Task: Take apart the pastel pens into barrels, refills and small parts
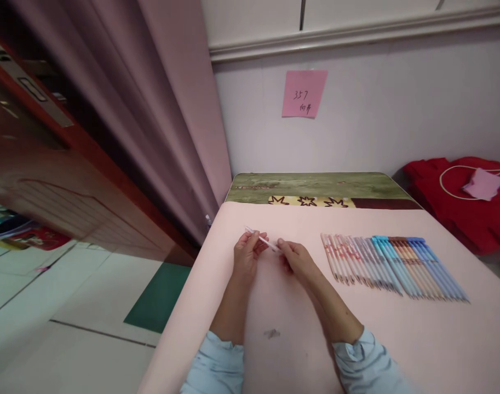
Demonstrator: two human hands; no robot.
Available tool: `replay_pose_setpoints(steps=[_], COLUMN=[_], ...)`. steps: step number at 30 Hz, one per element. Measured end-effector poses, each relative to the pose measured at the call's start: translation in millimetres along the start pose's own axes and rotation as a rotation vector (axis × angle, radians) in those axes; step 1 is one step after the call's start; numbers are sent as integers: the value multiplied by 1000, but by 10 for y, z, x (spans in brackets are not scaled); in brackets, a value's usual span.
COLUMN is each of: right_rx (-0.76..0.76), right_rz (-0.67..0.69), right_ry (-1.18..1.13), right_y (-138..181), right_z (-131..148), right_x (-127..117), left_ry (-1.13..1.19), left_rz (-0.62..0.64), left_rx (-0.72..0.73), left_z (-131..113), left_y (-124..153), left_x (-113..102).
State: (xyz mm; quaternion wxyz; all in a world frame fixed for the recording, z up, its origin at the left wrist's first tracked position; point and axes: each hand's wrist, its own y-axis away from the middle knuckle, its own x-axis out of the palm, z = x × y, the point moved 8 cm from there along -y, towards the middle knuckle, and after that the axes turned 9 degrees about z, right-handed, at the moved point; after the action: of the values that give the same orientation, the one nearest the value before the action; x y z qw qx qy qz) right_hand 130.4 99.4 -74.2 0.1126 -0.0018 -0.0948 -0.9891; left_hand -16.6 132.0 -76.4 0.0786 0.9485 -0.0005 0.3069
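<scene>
Left hand pinches a slim white pen between thumb and fingers, while the right hand grips its nearer end by the fingertips, some fingers hidden. Held over the bench, the pen slants from far left to near right. A row of pens lies off to the right, nearer the right hand, slanting likewise but less crosswise.

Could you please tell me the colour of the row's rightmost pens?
The rightmost pens are blue; the head view shows them best.
</scene>
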Motion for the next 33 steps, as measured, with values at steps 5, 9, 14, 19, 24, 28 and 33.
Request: replay_pose_setpoints(steps=[5, 9, 14, 19, 24, 28, 33], right_rx=[40, -64, -15, 66, 136, 167, 80], right_rz=[45, 8, 15, -36, -311, -470, -459], right_ry=[-99, -116, -112, 9, 615, 854, 973], right_y=[-25, -48, -27, 24, 170, 243, 190], right_z=[-62, 25, 21, -40, 219, 382, 369], right_x=[34, -36, -165, -473, -765, -616, -345], left_ry=[-35, -38, -32, -42, -53, -146, -291], left_rz=[19, -11, -54, -136, -202, -167, -58], left_rx=[12, 17, 58, 159, 188, 172, 121], left_z=[-19, -46, -120, -212, -224, -206, -161], left_y=[-6, 2, -13, -41, -43, -43, -37], left_x=[-10, -22, -111, -274, -345, -286, -172])
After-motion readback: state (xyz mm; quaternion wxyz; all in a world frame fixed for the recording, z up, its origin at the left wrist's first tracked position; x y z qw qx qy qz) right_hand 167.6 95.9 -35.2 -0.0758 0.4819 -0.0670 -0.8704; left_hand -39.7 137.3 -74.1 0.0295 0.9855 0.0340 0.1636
